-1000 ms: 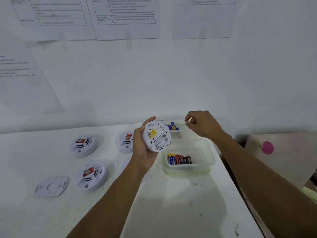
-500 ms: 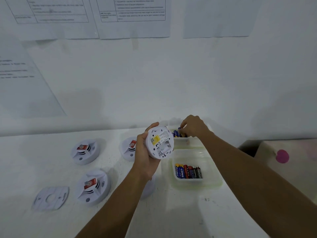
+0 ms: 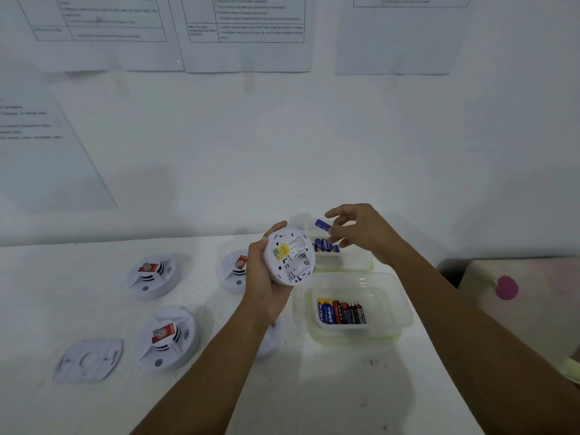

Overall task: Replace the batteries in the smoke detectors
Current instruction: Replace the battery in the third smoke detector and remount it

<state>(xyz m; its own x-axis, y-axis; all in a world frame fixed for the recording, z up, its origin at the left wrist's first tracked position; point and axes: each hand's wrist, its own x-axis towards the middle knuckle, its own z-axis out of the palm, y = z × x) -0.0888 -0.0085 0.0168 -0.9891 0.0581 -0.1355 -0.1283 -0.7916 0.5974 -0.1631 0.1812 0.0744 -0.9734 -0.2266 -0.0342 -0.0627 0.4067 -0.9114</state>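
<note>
While the left hand (image 3: 266,277) grips a white smoke detector (image 3: 290,255) by its rim, the unit hangs in the air over the far right part of the tabletop (image 3: 314,397). Its underside is turned to the person and a yellow label shows. Battery bay too small to read.

Right hand (image 3: 364,233): thumb and fingertips pinch a blue battery (image 3: 323,225), lifted just above the far container (image 3: 354,265) at the tabletop's far right corner. A row of blue batteries (image 3: 326,245) sits inside it.

Near container (image 3: 398,312): clear plastic, along the right edge, just in front of the far one. Mixed batteries (image 3: 342,313) lie side by side in it, blue, red and black.

Toward the far edge sit the far-left detector (image 3: 153,274) and the middle detector (image 3: 233,271), the latter partly behind the left hand. Nearer the front sits the near detector (image 3: 169,337). Each carries a red tag. A fourth detector (image 3: 270,340) is mostly hidden under the left forearm. A flat mounting plate (image 3: 89,359) lies left of the near detector.

Printed sheets (image 3: 248,32) are stuck to the wall behind.
</note>
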